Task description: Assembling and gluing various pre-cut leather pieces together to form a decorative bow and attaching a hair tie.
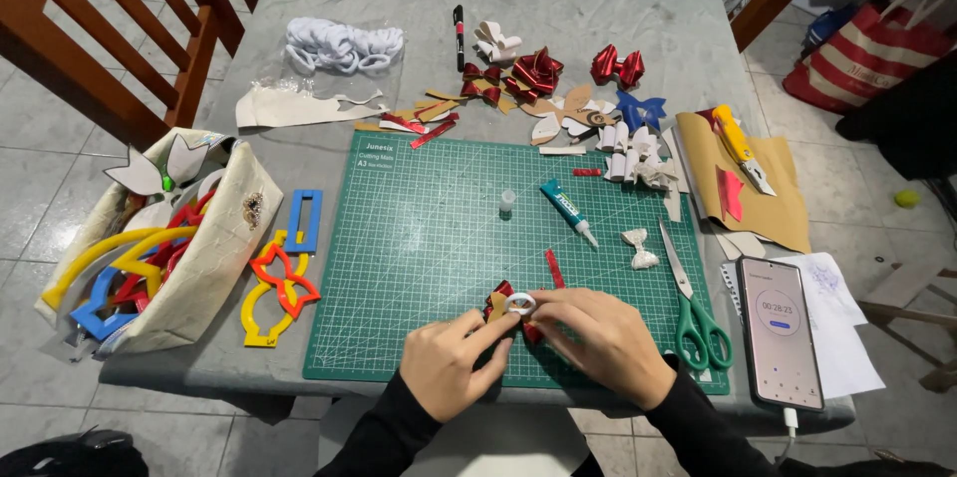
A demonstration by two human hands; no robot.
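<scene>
Both hands meet at the near edge of the green cutting mat (429, 238): the left hand (444, 362) and the right hand (598, 342) have their fingers closed in a pinch on a half-made red bow (510, 306), pressing a white strip looped round its middle. It looks unfinished, the centre band not yet fixed. Just beyond it on the mat lie a loose red strip (554, 268), a glue tube (568, 210) and its small cap (507, 201). Past the mat's far edge sit several finished red bows (538, 70), suggesting a batch partly done. Green-handled scissors (693, 308) rest at the mat's right edge.
</scene>
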